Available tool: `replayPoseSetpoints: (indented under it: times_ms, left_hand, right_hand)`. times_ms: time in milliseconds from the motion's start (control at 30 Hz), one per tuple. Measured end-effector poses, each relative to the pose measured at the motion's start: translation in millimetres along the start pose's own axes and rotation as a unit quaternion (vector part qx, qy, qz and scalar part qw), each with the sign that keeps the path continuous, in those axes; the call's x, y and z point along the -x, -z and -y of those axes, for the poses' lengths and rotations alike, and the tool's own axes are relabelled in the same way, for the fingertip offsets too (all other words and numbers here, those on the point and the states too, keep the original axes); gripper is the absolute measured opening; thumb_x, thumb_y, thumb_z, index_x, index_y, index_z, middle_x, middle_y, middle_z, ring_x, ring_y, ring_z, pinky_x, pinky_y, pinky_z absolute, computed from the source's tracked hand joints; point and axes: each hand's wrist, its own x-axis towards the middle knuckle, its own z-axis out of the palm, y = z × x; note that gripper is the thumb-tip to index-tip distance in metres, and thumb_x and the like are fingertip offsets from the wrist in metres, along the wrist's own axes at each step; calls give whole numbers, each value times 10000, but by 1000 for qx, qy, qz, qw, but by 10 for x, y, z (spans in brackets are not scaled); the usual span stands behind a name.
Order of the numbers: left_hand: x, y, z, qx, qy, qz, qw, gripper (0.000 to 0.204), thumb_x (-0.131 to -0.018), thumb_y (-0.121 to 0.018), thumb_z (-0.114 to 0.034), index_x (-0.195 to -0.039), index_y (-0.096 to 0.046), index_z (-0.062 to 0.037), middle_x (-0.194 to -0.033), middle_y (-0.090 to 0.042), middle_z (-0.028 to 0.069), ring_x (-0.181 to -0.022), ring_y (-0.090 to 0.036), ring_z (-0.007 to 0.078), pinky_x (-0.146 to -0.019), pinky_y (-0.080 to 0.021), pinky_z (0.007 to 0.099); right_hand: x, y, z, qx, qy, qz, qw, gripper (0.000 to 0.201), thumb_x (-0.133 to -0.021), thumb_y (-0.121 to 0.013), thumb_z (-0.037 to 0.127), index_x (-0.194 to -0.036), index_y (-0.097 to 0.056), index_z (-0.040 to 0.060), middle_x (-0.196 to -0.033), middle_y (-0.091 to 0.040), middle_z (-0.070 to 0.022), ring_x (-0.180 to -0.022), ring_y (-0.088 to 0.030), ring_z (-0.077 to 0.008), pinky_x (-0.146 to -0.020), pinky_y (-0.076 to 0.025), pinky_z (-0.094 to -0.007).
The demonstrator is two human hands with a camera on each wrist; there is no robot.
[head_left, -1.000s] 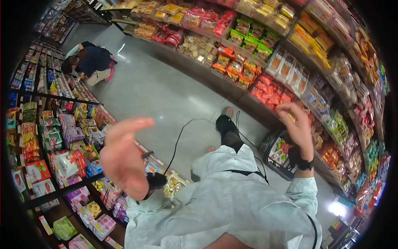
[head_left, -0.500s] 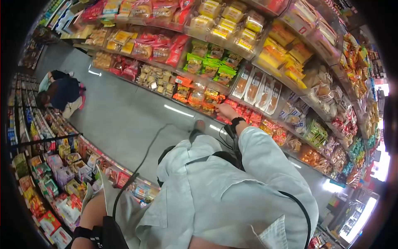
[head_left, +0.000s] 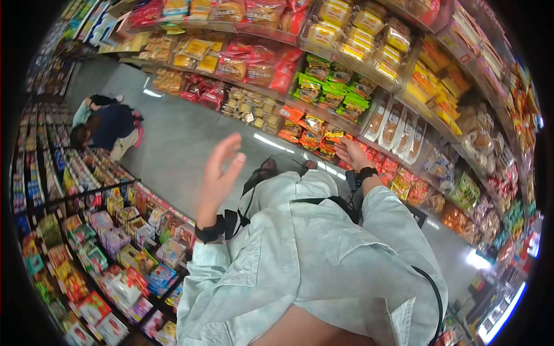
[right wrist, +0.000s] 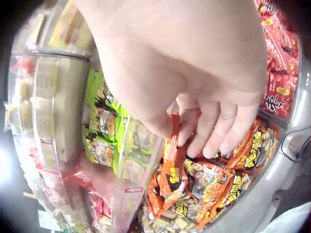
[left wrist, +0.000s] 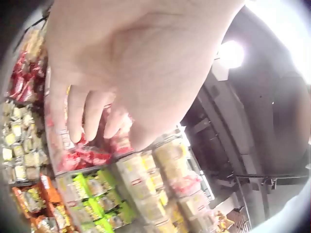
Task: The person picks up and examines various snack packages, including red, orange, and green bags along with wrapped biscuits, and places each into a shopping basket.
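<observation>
I stand in a shop aisle facing a snack shelf. My right hand [head_left: 348,151] reaches into a row of orange snack packets [head_left: 314,131] on a low shelf. In the right wrist view the right hand [right wrist: 194,138] pinches the top edge of one orange snack packet [right wrist: 171,170] between thumb and fingers, with more orange packets lying under it. My left hand [head_left: 222,166] is raised in the air over the aisle, fingers spread and relaxed, holding nothing. The left wrist view shows the left hand [left wrist: 97,121] with loosely bent fingers, well clear of the shelves behind it.
Green packets [head_left: 329,86] and red bags [head_left: 259,66] fill the shelves above the orange ones. A shelf of small boxes [head_left: 109,254] runs along my left. A person [head_left: 107,124] crouches at that shelf farther down the grey floor [head_left: 184,150].
My left hand has risen from low at my side to chest height, fingers spread. My right hand stays at the orange packets and now pinches one. The view has swung slightly right.
</observation>
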Motion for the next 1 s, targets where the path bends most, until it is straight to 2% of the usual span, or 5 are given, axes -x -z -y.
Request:
replayPoseSetpoints:
  times_ms: [233,367,633,800,1000]
  left_hand:
    - [-1,30,908,52,125,258,957,426,-1033,-704,-191,-1399,-617,8,-1311,-726,131,-1205,-694,243,-1053,-533,375]
    - [-82,134,1083,23,63,346,936,416,-1029,-715,-211,-1377,-631,0,-1263,-733,136,-1148,-715,234,-1015,-552,373]
    - [-254,-117,1237,99,98,445,885,699,-1025,-751,-272,-1586,-417,-25,-1309,-693,166,-1093,-732,219,-949,-582,364]
    - [-144,-502,802,124,102,621,767,505,-1047,-721,-257,-1452,-567,2,-1210,-741,114,-1053,-726,155,-865,-574,305]
    - [656,-1150,380,65,47,607,791,300,-1043,-732,-222,-1209,-616,-1,-1088,-774,73,-957,-731,115,-790,-572,295]
  right_hand:
    - [1053,-437,-104,59,41,-51,996,358,-1071,-672,328,-1329,-638,81,-1350,-699,-101,-1245,-685,-231,-1084,-543,-348]
    - [1242,-572,-460,117,101,-81,985,234,-1079,-678,305,-1153,-694,84,-1129,-715,-17,-1085,-701,-154,-957,-563,-303]
    - [2961,-1799,-609,397,292,-144,858,226,-1004,-749,209,-1093,-735,2,-938,-743,-87,-896,-701,-194,-818,-547,-369]
    - [3475,-1870,-1100,308,329,-185,873,221,-1007,-740,185,-1091,-710,-16,-989,-761,-94,-864,-700,-191,-810,-557,-343]
    - [3837,-1303,-2070,39,298,-237,924,209,-1050,-681,170,-1151,-640,-8,-980,-743,-52,-907,-674,-100,-790,-560,-289]
